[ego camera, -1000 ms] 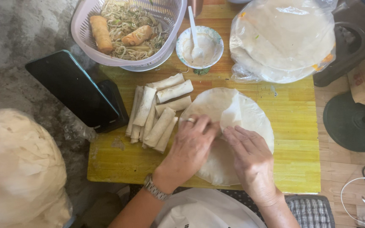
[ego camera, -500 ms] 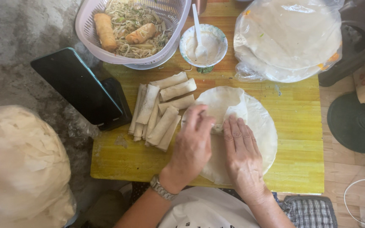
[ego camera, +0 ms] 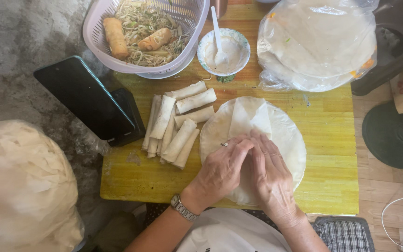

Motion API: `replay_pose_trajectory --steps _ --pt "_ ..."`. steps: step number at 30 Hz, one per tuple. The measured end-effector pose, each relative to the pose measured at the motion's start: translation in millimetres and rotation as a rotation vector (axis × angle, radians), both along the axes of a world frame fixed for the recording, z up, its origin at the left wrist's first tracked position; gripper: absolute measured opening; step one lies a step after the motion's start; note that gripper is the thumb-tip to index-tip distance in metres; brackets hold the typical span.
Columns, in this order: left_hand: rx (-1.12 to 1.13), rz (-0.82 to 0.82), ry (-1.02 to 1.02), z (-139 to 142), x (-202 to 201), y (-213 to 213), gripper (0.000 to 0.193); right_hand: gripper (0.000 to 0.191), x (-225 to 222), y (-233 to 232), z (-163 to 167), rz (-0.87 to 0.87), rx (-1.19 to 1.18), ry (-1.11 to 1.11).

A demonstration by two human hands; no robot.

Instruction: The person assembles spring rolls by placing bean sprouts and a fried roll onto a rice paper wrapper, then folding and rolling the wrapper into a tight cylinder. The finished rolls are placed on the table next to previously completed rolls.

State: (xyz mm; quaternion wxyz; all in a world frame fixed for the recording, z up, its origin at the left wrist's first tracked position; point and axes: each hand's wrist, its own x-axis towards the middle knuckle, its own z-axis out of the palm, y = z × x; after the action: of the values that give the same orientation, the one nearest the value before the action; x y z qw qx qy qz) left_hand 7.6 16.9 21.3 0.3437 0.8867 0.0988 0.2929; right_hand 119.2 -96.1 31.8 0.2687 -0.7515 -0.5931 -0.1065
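A round, thin, pale wrapper lies flat under the left hand and right hand. Its far side is folded in toward the fingers. Both hands press its near middle.

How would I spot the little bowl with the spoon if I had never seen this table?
Start at the yellow wooden table and look along its far edge. Between the pale plastic basket of noodles and the bagged stack of round wrappers sits a small bowl. It is the only round dish with a patterned rim, holding white paste and a white spoon.
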Motion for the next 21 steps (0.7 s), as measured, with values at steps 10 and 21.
replay_pose_trajectory --steps 10,21 --pt "0.167 0.138 0.01 7.5 -1.2 2.9 0.045 0.049 9.1 2.9 6.6 0.039 -0.081 -0.118" --pt "0.247 0.085 0.01 14.0 -13.6 -0.5 0.031 0.052 3.3 -9.9 9.2 0.165 -0.049 -0.059"
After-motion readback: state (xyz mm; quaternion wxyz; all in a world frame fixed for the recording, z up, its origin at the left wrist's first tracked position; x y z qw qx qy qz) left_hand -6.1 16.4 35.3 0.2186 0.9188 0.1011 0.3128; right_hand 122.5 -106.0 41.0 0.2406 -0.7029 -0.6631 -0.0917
